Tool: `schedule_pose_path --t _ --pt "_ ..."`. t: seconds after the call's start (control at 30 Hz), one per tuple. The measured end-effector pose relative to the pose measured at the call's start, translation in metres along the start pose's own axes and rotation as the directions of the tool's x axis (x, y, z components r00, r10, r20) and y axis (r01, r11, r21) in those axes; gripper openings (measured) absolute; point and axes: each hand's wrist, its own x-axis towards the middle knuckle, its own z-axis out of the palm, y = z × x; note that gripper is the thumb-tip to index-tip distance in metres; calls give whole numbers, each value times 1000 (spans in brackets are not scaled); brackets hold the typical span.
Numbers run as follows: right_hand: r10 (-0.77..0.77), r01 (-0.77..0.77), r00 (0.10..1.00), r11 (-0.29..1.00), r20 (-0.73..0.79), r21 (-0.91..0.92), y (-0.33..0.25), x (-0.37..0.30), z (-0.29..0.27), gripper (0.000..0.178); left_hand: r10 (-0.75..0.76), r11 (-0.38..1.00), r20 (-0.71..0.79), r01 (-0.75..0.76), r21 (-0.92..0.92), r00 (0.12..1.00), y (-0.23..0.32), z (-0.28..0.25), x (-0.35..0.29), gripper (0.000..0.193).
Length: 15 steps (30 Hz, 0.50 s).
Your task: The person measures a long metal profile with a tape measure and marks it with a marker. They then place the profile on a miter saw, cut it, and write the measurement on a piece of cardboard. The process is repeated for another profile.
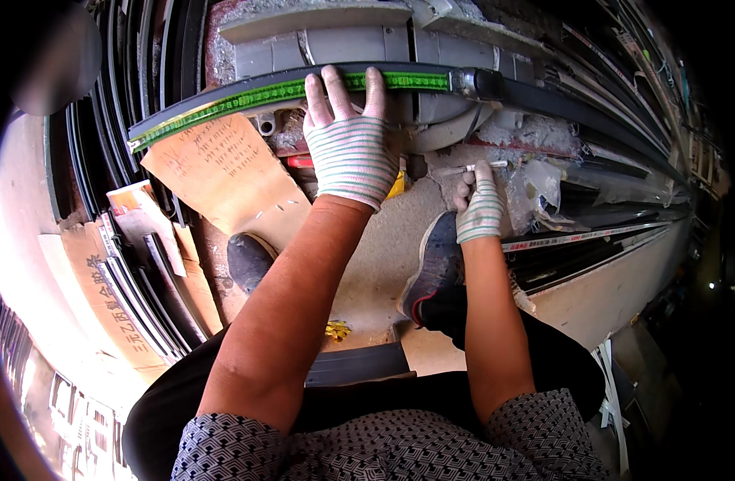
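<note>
My left hand [350, 152], in a striped white glove, lies with fingers stretched and apart across a green tape measure blade [223, 105]. The blade runs along a long dark profile bar [279, 79], and its dark case [477, 83] rests on the bar at the right. My right hand [481, 206], gloved alike, is closed on a slim white pen [486, 167], held level below the bar. Under the blade's left part lies a brown sheet of cardboard [231, 172] with handwriting. A red object [300, 162] and a yellow one [397, 186] are partly hidden by my left hand.
Dark strips [135, 72] stand bundled at the left, and more long profiles [600, 88] fan out at the right. A grey machine-like base [351, 46] sits beneath the bar. My shoes [433, 260] flank a concrete floor patch. Crumpled clear plastic [537, 191] lies near my right hand.
</note>
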Motion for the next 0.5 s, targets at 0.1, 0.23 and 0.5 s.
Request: schedule_pose_path --t 0.1,0.23,0.5 --pt "-189 185 974 982 122 40 -15 -24 27 10 10 1000 25 -11 16 1000 2 0 1 86" --pt "-354 374 904 926 240 -42 -27 -42 74 15 4 1000 49 -5 29 999 3 1 1 90" --pt "-396 513 842 798 367 -315 -22 -40 103 9 -5 999 58 8 -41 998 4 -4 1 91"
